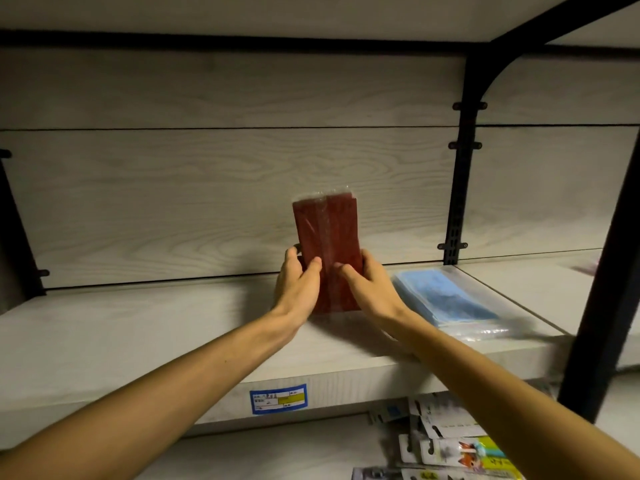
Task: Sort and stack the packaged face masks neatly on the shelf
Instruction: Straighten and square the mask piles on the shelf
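Note:
A clear-wrapped pack of red face masks stands upright on the pale wooden shelf, close to the back panel. My left hand grips its lower left edge, thumb on the front and fingers behind. My right hand holds the lower right edge the same way. To the right, a pack of blue face masks lies flat on the shelf, its clear wrapper reaching the front edge.
A black metal upright and bracket divide this bay from the one on the right. A blue and yellow price label sits on the shelf's front edge. Several hanging-card packages lie on the lower shelf at the bottom right.

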A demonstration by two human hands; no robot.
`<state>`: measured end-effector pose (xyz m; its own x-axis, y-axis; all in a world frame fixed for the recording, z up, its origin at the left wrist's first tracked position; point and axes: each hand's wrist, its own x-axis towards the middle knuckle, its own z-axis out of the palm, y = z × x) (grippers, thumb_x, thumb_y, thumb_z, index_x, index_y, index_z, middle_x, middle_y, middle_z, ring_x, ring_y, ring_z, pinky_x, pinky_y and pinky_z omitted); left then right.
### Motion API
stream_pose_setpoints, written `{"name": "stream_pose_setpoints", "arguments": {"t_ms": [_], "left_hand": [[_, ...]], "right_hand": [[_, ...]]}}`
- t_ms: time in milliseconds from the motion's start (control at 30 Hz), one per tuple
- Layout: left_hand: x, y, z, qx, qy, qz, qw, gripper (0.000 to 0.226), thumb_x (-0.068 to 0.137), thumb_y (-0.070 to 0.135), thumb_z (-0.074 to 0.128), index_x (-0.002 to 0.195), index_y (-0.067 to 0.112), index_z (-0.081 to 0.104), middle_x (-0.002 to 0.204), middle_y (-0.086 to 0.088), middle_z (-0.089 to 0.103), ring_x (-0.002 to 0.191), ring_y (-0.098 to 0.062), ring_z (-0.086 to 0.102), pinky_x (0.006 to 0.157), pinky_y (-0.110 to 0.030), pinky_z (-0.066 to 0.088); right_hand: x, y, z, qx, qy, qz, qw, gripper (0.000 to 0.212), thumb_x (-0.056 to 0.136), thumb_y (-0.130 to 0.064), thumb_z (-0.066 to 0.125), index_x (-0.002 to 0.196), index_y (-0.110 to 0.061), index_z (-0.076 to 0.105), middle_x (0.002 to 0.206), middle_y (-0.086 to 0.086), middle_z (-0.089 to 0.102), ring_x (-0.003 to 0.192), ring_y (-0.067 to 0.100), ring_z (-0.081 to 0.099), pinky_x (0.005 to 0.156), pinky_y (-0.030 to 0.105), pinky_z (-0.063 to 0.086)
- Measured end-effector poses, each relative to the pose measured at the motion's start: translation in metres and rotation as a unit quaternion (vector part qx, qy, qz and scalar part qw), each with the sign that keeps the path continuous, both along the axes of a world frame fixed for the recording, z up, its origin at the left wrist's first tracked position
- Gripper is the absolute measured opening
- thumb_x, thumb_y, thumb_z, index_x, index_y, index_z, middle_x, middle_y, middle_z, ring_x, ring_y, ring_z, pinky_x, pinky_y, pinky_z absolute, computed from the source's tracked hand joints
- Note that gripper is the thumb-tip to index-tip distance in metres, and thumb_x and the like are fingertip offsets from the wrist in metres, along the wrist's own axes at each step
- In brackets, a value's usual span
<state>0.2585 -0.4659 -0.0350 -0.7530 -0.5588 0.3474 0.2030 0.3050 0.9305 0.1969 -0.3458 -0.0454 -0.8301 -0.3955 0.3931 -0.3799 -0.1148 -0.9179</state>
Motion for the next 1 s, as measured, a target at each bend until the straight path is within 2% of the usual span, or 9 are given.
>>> {"name": "stream_pose_setpoints", "arguments": {"t_ms": [133, 233, 367, 500, 633, 700, 833, 933, 1000], "left_hand": [[0.004, 0.004, -0.003, -0.031, 0.022, -0.007, 0.999, 0.026, 0.104, 0.019, 0.048, 0.128, 0.025, 0.052, 0.12, 0.005, 0.064, 0.109, -0.009, 0.061, 0.097, -0.027, 0.048], [0.003, 0.003, 0.013, -0.022, 0.022, -0.031, 0.999, 0.019, 0.099, 0.013, 0.054, 0.103, 0.03, 0.062, 0.097, 0.006, 0.071, 0.083, -0.002, 0.068, 0.076, -0.021, 0.056], [-0.003, -0.016, 0.029, 0.001, -0.171, -0.055, 0.984, 0.008, 0.093, 0.019, 0.065, 0.093, 0.012, 0.069, 0.085, -0.008, 0.073, 0.069, -0.017, 0.067, 0.063, -0.026, 0.052], [0.003, -0.015, 0.016, -0.011, -0.303, -0.074, 0.95, 0.018, 0.093, 0.02, 0.065, 0.11, 0.011, 0.067, 0.088, -0.006, 0.075, 0.067, -0.013, 0.071, 0.057, -0.029, 0.059], [0.005, -0.011, 0.02, -0.082, -0.32, -0.038, 0.943, 0.012, 0.091, 0.025, 0.064, 0.083, 0.016, 0.063, 0.041, 0.007, 0.059, 0.034, -0.008, 0.057, 0.037, -0.019, 0.047], [0.008, -0.008, 0.021, -0.081, -0.321, -0.037, 0.943, 0.017, 0.09, 0.024, 0.064, 0.075, 0.017, 0.061, 0.036, 0.008, 0.056, 0.029, -0.007, 0.054, 0.033, -0.016, 0.042], [0.009, -0.001, 0.019, -0.039, -0.302, -0.032, 0.952, 0.015, 0.09, 0.021, 0.068, 0.078, 0.015, 0.064, 0.046, 0.004, 0.065, 0.039, -0.01, 0.064, 0.037, -0.019, 0.047], [0.007, -0.003, 0.017, -0.045, -0.311, -0.015, 0.949, 0.02, 0.089, 0.033, 0.068, 0.09, 0.013, 0.071, 0.07, -0.001, 0.073, 0.067, -0.023, 0.075, 0.063, -0.035, 0.063], [0.007, -0.006, 0.018, -0.019, -0.306, -0.011, 0.952, 0.023, 0.09, 0.034, 0.068, 0.093, 0.012, 0.07, 0.066, -0.001, 0.074, 0.059, -0.018, 0.073, 0.053, -0.029, 0.06]], "right_hand": [[0.008, 0.004, 0.0, 0.059, 0.005, -0.026, 0.998, 0.032, 0.094, -0.03, 0.058, 0.121, -0.015, 0.051, 0.11, 0.005, 0.068, 0.1, 0.02, 0.068, 0.088, 0.045, 0.058], [0.003, 0.005, 0.016, 0.079, -0.044, -0.047, 0.995, 0.025, 0.094, -0.032, 0.054, 0.108, -0.01, 0.055, 0.097, 0.007, 0.068, 0.082, 0.022, 0.067, 0.073, 0.041, 0.059], [-0.01, 0.015, 0.044, 0.245, -0.155, -0.035, 0.956, 0.028, 0.09, -0.04, 0.06, 0.085, -0.013, 0.062, 0.079, 0.006, 0.068, 0.064, 0.022, 0.065, 0.046, 0.023, 0.05], [-0.02, 0.02, 0.032, 0.388, -0.071, -0.056, 0.917, 0.037, 0.082, -0.045, 0.067, 0.073, -0.01, 0.063, 0.069, 0.008, 0.065, 0.056, 0.022, 0.064, 0.035, 0.022, 0.047], [-0.021, 0.019, 0.032, 0.43, 0.001, -0.083, 0.899, 0.044, 0.073, -0.058, 0.068, 0.065, -0.016, 0.063, 0.063, 0.001, 0.064, 0.058, 0.019, 0.066, 0.043, 0.027, 0.052], [-0.021, 0.02, 0.036, 0.458, 0.022, -0.079, 0.885, 0.045, 0.073, -0.061, 0.065, 0.065, -0.017, 0.061, 0.063, 0.0, 0.064, 0.058, 0.019, 0.066, 0.046, 0.025, 0.049], [-0.023, 0.026, 0.041, 0.405, -0.055, -0.001, 0.913, 0.034, 0.084, -0.047, 0.066, 0.075, -0.014, 0.068, 0.065, 0.004, 0.07, 0.046, 0.019, 0.068, 0.043, 0.027, 0.054], [-0.02, 0.032, 0.038, 0.319, -0.146, 0.053, 0.935, 0.029, 0.09, -0.036, 0.066, 0.09, -0.007, 0.069, 0.074, 0.01, 0.075, 0.052, 0.023, 0.07, 0.044, 0.03, 0.056], [-0.018, 0.035, 0.035, 0.279, -0.18, 0.056, 0.942, 0.026, 0.092, -0.035, 0.066, 0.086, -0.01, 0.068, 0.063, 0.005, 0.07, 0.049, 0.02, 0.067, 0.041, 0.026, 0.051]]}}
